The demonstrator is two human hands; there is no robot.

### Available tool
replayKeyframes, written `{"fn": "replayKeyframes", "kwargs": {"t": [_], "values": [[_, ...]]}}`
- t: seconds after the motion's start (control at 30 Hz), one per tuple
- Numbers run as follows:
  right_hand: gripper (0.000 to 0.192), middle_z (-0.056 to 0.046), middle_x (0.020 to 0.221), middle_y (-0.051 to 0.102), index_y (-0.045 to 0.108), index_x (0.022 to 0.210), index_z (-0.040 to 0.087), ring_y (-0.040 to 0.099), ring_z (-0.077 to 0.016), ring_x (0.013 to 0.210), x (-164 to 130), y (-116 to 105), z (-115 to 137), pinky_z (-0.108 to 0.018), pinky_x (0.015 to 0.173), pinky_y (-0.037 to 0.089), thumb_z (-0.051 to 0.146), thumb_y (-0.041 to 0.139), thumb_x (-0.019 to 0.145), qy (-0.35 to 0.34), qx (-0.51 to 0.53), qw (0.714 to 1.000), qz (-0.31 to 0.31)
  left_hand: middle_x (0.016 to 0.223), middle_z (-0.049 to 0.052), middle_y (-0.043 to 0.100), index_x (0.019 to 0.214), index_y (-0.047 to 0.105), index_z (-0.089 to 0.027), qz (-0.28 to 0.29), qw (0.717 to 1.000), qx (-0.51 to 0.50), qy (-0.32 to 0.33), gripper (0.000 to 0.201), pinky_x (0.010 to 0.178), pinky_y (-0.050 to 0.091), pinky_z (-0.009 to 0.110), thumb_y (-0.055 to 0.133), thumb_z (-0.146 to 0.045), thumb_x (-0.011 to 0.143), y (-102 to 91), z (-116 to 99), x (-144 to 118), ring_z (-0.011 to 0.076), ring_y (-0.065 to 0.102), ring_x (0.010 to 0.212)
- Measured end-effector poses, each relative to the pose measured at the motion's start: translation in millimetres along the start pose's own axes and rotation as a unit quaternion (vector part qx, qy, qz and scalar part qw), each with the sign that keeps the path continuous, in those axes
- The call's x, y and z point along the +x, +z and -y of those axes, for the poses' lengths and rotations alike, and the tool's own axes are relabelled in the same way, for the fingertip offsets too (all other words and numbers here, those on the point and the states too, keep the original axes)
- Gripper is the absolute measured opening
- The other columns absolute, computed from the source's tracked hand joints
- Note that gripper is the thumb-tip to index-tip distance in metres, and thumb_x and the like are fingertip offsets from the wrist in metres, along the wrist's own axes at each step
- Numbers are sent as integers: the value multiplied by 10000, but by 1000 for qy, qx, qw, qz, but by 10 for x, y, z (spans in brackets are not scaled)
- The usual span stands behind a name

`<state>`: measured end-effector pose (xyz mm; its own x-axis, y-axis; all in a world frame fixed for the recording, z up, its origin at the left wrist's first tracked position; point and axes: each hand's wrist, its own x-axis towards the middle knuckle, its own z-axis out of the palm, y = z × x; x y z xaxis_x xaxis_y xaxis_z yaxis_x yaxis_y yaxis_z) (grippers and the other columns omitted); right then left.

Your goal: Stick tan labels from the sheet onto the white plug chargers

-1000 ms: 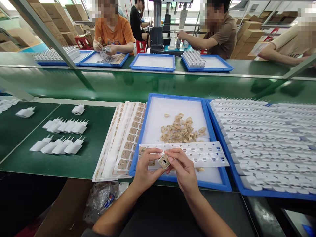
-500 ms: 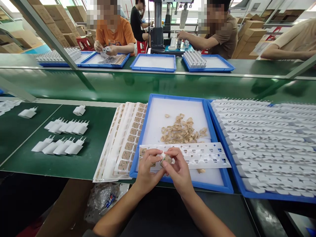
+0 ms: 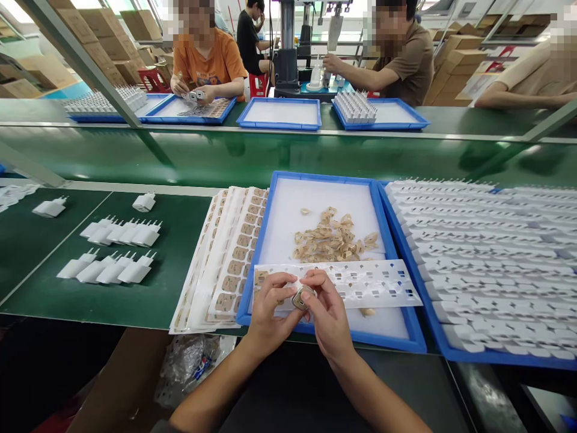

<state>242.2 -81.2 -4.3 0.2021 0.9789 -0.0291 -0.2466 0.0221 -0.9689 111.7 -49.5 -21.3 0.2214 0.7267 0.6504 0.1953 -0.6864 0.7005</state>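
Between both hands, over blue tray (image 3: 252, 282) front edge: small charger part (image 3: 301, 297), pinched by left hand (image 3: 269, 308) and right hand (image 3: 328, 311) fingertips; emptied label sheet (image 3: 360, 281) just beyond, peeled tan stickers (image 3: 331, 237) farther back

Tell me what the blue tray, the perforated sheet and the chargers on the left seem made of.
Blue tray: likely moulded plastic, with an even colour and a raised rim. Perforated sheet: looks like thin glossy backing paper or film; it lies flat with punched windows. Chargers: smooth white plastic shells with what look like metal pins.
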Motion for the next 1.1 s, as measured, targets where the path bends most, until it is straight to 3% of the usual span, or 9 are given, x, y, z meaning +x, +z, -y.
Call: {"fn": "replayKeyframes", "kwargs": {"t": [0.33, 0.67, 0.8, 0.93, 1.1], "values": [[99, -34, 987, 514, 630, 837, 231, 486, -133, 689, 22, 40, 62, -210, 480, 405, 315, 667, 800, 34, 35, 999, -17, 1123, 77, 672, 1129, 569, -259, -18, 996, 67, 48, 354, 902, 605, 403, 716, -98, 850, 13, 1, -8, 212, 677, 1071], [104, -22, 973, 498, 613, 841, 234, 456, -115, 643, 44, -9, 51, -214, 464, 390, 332, 648, 830, 39, 34, 999, 11, 1119, 84, 676, 1131, 577, -252, -9, 998, 51, 36, 362, 889, 603, 396, 729, -104, 838, 11, 11, -25, 218, 677, 1072], [186, -5, 946, 482, 589, 896, 252, 474, -129, 715, 46, -63, 102, -205, 514, 434, 255, 723, 766, -4, -45, 997, 56, 1132, 90, 680, 1132, 567, -256, 11, 999, 29, 28, 340, 894, 593, 421, 678, -89, 858, -16, 16, -8, 224, 676, 1072], [360, -28, 1071, 516, 615, 1069, 281, 527, -152, 806, 51, -223, 234, -210, 535, 490, 250, 785, 752, -20, -154, 980, 126, 1125, 98, 678, 1160, 572, -247, 28, 1000, -6, 1, 304, 854, 593, 406, 658, -157, 882, -39, 6, 14, 232, 681, 1048], [151, -62, 1064, 650, 674, 1091, 273, 616, -184, 874, 166, -383, 358, -289, 673, 556, 265, 631, 947, -142, -270, 942, 140, 1123, 89, 690, 1156, 578, -244, 35, 999, -19, -18, 365, 877, 576, 391, 745, -160, 842, -31, -36, 31, 227, 687, 1047]]}}
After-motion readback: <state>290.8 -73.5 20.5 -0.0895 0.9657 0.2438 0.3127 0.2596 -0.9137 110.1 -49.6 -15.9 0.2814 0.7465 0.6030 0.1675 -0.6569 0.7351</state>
